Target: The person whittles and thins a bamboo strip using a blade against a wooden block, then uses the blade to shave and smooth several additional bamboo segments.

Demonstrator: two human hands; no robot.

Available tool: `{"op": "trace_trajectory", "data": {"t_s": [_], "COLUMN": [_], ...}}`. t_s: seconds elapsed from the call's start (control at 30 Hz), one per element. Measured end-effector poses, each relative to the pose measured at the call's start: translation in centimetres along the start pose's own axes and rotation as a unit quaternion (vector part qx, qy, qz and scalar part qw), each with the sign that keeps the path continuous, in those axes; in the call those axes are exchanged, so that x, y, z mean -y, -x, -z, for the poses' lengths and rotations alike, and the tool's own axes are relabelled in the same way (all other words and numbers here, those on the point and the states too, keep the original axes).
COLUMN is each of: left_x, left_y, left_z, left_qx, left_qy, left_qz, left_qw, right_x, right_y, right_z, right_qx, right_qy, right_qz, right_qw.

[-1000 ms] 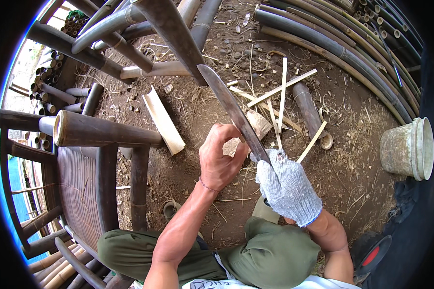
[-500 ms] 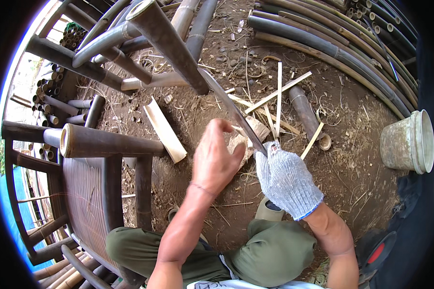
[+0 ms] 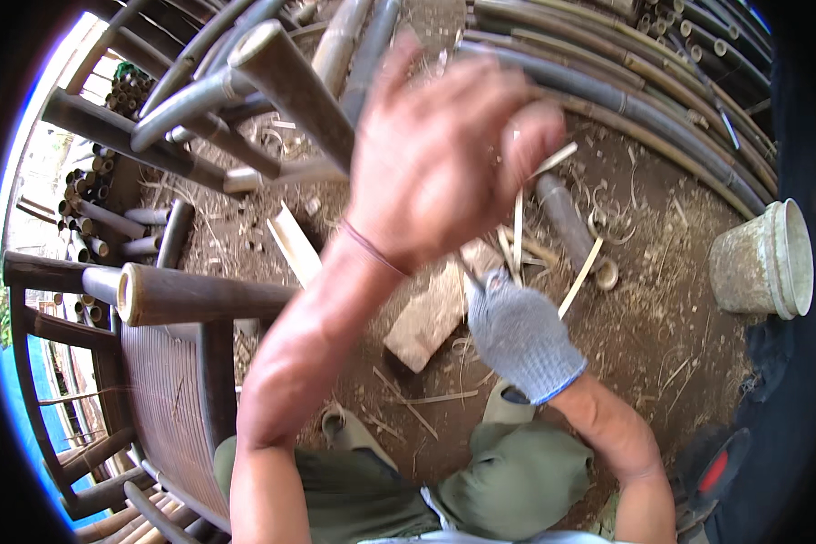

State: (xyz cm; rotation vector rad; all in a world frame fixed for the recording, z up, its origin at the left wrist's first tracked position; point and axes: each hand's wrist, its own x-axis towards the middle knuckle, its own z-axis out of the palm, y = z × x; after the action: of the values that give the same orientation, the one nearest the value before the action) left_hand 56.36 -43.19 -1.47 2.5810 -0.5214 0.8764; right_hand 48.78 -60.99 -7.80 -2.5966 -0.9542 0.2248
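Observation:
My bare left hand [image 3: 449,150] is raised close to the camera, with a thin band at the wrist. Motion smears its fingers, so I cannot make out what they do. Lower and to its right, my right hand [image 3: 519,331], in a grey knitted glove with a blue hem, is closed on a long-bladed knife [image 3: 468,266]. Only a short piece of the blade shows; my left hand hides the remainder. A pale wooden block [image 3: 429,313] lies on the ground left of the glove. Thin split bamboo strips [image 3: 581,276] lie just past the glove.
A dark bamboo length [image 3: 567,218] lies ahead, and a split piece [image 3: 294,243] lies left. A bamboo chair [image 3: 204,292] crowds the left side. Long poles [image 3: 607,95] are stacked at far right, near a dirty white bucket [image 3: 754,261]. Shavings litter the dirt floor.
My left hand has risen from beside the knife, up and toward the camera, and now covers most of the blade. The gloved right hand has shifted slightly left and keeps its grip.

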Motion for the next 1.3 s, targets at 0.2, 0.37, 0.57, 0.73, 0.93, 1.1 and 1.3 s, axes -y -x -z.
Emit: {"op": "trace_trajectory", "data": {"t_s": [0.2, 0.37, 0.57, 0.73, 0.93, 1.1, 1.3], "left_x": [9.9, 4.0, -6.6, -7.8, -10.3, -11.5, -10.0], "left_y": [9.3, 5.8, 7.8, 10.2, 11.1, 11.4, 14.8], "left_z": [-7.2, -3.6, 5.1, 0.3, -0.2, 0.4, 1.6], "left_qx": [0.214, 0.025, 0.12, 0.131, 0.092, 0.098, -0.001], "left_qy": [-0.085, 0.063, 0.366, 0.427, 0.393, 0.381, 0.451], "left_qz": [0.18, 0.25, 0.282, 0.311, 0.301, 0.301, 0.331], "left_qw": [0.956, 0.966, 0.879, 0.839, 0.864, 0.869, 0.829], "right_x": [-1.5, -3.0, -2.7, -4.8, -8.2, -9.2, -10.6], "right_y": [-3.1, -1.2, 2.7, 4.5, 7.5, 7.2, 4.4], "right_z": [-7.4, -3.7, -0.2, -3.2, -8.9, -14.9, -22.6], "right_qx": [0.037, 0.092, 0.093, 0.138, 0.073, 0.13, 0.185], "right_qy": [-0.074, -0.174, 0.023, 0.089, -0.02, -0.059, -0.159], "right_qz": [-0.042, -0.17, 0.088, 0.076, 0.047, -0.034, -0.162], "right_qw": [0.996, 0.966, 0.992, 0.983, 0.996, 0.989, 0.956]}}
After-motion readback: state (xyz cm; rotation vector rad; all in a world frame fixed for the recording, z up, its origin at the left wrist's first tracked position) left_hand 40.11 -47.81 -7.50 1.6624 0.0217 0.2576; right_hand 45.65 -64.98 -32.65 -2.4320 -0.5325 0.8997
